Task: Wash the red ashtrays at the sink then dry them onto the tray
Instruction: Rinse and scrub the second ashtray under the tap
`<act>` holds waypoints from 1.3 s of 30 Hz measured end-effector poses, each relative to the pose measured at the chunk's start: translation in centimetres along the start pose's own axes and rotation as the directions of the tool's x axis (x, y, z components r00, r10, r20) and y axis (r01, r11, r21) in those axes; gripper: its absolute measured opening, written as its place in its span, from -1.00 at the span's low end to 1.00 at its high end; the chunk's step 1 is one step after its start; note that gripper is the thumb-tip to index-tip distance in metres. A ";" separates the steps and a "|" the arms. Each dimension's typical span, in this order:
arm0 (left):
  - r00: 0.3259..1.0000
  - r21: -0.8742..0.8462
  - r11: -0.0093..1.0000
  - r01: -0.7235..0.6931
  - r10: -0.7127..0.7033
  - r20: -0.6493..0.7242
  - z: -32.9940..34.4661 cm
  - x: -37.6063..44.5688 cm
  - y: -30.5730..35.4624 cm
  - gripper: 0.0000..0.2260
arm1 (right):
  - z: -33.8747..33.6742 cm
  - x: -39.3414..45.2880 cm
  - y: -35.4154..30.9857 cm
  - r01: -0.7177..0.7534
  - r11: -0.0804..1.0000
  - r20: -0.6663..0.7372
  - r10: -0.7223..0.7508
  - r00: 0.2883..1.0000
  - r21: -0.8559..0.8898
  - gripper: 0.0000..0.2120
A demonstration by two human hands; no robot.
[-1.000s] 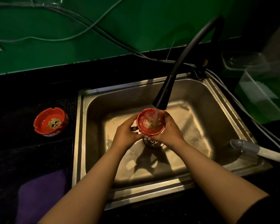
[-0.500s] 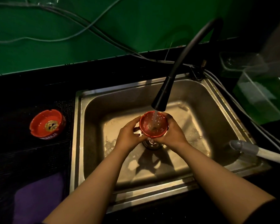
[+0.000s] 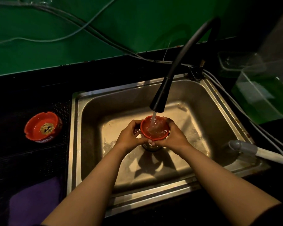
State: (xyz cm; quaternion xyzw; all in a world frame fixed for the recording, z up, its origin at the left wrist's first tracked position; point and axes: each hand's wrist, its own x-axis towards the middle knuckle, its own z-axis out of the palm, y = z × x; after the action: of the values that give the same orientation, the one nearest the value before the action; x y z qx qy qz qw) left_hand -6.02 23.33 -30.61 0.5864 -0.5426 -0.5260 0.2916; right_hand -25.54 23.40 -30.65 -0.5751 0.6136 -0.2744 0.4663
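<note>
Gripping red ashtray (image 3: 154,128) mid-frame under running faucet (image 3: 160,97), left hand (image 3: 129,136) and right hand (image 3: 175,136) both curled round it; second ashtray (image 3: 42,126) at left.

A red ashtray (image 3: 154,128) is held upright between the left hand (image 3: 130,136) and the right hand (image 3: 174,136), whose fingers are curled round its sides. It is a round, shallow bowl with notches in its rim, and its hollow is filled with rippling water. A stream from the black faucet (image 3: 160,98) just above the grip is received in its far half. The grip is kept over the middle of the steel sink (image 3: 222,111), above the drain.

A second red ashtray (image 3: 42,127) is seen well to the left of the grip, outside the sink, set upright on the dark counter. A gold emblem is borne in its bottom and white lettering on its side.
</note>
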 end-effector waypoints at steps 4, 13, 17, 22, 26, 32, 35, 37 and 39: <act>0.999 0.023 0.999 0.036 -0.035 -0.013 -0.7 0.1 0.8 -0.32 | 0.0 0.8 -0.1 -0.115 0.991 0.094 0.109 0.990 0.064 0.07; 0.992 -0.022 0.994 0.103 -0.102 0.069 -0.7 0.1 2.2 -0.46 | -0.4 1.4 0.1 -0.265 0.936 0.198 0.222 0.955 0.231 -0.29; 0.990 -0.072 0.991 0.114 -0.107 0.095 -0.2 0.0 1.9 -0.44 | -0.6 1.2 0.6 -0.275 0.933 0.183 0.235 0.954 0.231 -0.13; 0.991 -0.123 0.987 0.099 -0.087 0.099 0.0 0.1 2.0 -0.41 | -0.8 1.5 0.4 -0.233 0.943 0.157 0.199 0.967 0.238 -0.04; 0.994 -0.120 0.988 0.099 -0.092 0.064 -0.9 0.2 2.2 -0.34 | -0.6 2.3 -0.7 -0.117 0.976 0.106 0.099 0.989 0.181 -0.05; 0.996 -0.126 0.988 0.088 -0.089 -0.003 -1.4 -0.6 1.0 -0.20 | 0.2 2.1 -0.5 -0.006 1.000 0.105 0.004 0.994 0.020 0.03; 0.998 -0.097 0.994 0.056 -0.057 -0.011 -0.5 -0.6 0.1 -0.21 | -0.1 1.3 0.2 -0.017 1.000 0.102 0.015 0.995 0.021 0.02; 1.000 -0.089 0.996 0.028 -0.029 -0.005 0.2 -0.4 0.0 -0.23 | -0.5 1.0 0.8 -0.030 0.998 0.085 0.025 0.996 0.048 0.02; 1.000 -0.079 0.997 0.003 -0.002 0.012 0.7 0.0 0.4 -0.23 | -1.1 0.8 1.2 -0.039 0.996 0.052 0.035 0.998 0.075 0.02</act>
State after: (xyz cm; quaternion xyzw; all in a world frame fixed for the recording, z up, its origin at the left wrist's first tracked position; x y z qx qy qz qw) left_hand -6.80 23.41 -30.44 0.5719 -0.5224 -0.5510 0.3106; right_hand -26.94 22.65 -31.44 -0.5523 0.6014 -0.2743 0.5080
